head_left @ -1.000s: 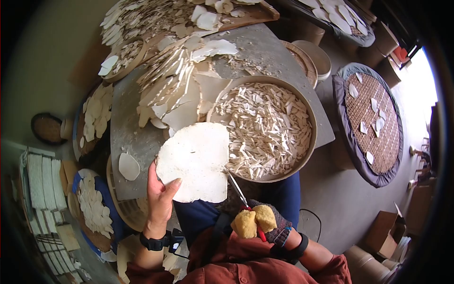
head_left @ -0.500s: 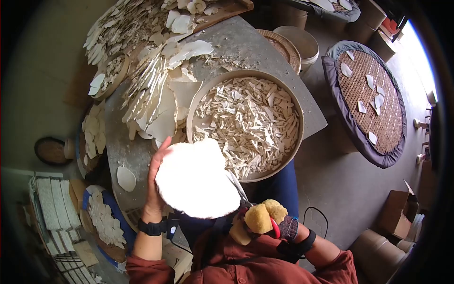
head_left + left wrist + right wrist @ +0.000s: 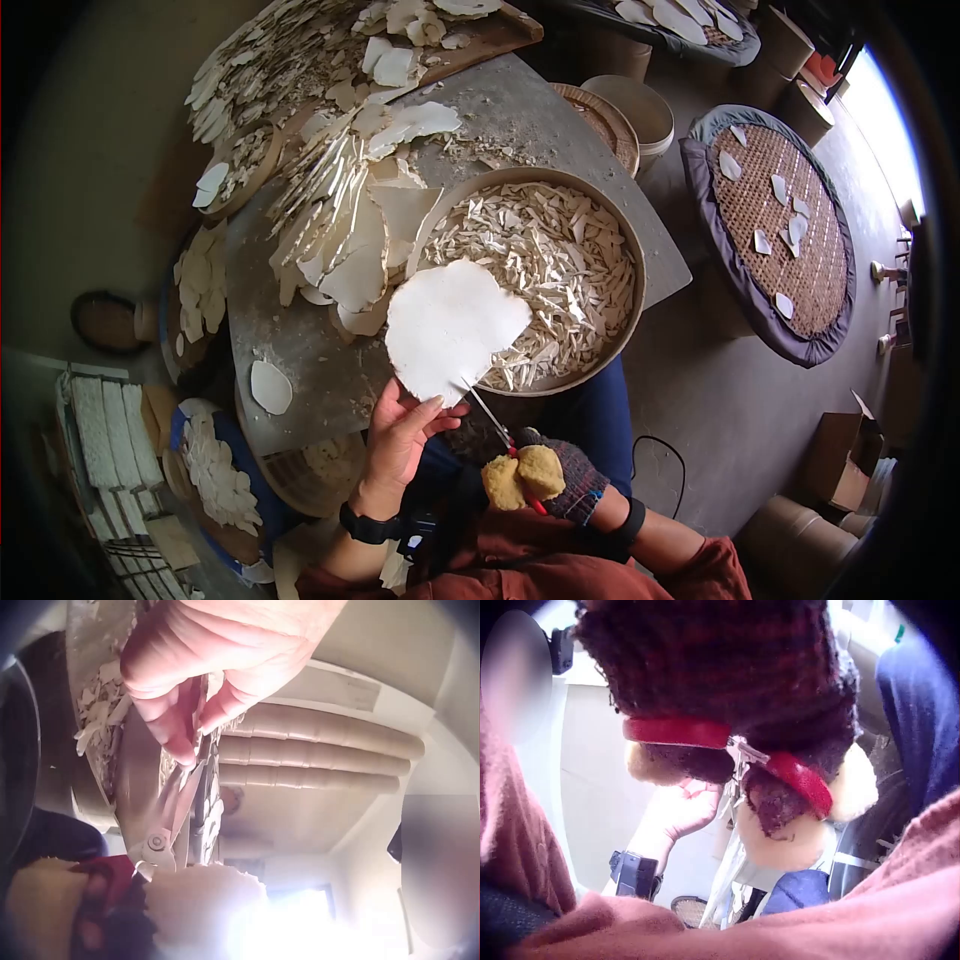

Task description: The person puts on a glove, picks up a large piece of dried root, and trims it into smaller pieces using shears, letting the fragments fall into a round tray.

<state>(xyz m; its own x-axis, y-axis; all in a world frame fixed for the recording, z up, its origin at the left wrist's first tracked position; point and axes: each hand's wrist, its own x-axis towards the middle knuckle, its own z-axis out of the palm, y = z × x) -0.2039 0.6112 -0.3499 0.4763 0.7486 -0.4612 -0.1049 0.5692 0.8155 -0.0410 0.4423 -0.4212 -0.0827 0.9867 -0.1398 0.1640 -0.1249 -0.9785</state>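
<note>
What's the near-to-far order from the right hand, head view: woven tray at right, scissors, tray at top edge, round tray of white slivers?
1. Scissors: gripped in the right hand.
2. Round tray of white slivers: just ahead of the hand.
3. Woven tray: off to the right.
4. Top-edge tray: far ahead, right of centre.

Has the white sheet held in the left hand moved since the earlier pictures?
Yes: in the head view, the white sheet has moved right and now overlaps more of the round tray.
</note>
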